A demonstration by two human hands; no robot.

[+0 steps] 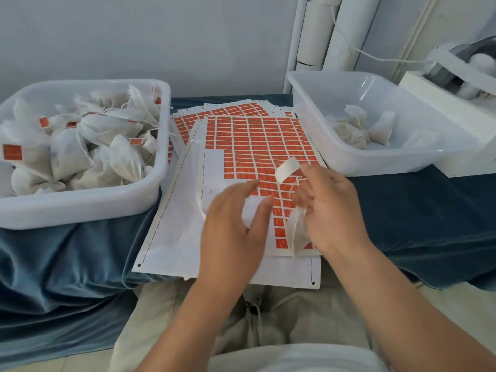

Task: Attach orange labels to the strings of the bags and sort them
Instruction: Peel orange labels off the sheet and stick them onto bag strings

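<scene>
A stack of orange label sheets (255, 146) lies on the blue cloth between two bins. My right hand (330, 210) holds a small white bag (295, 234) over the sheet's near right part, fingers curled round its top. A white strip (287, 169), blank side up, sticks up from that hand's fingertips. My left hand (236, 226) hovers over the sheet just left of the bag, fingers relaxed and reaching toward the labels, holding nothing that I can see. The bag's string is hidden among the fingers.
A white bin (80, 208) at the left is heaped with bags bearing orange labels. A white bin (375, 167) at the right holds a few unlabelled bags (359, 130). A white machine (456, 84) stands at the far right, white rolls (319, 30) lean behind.
</scene>
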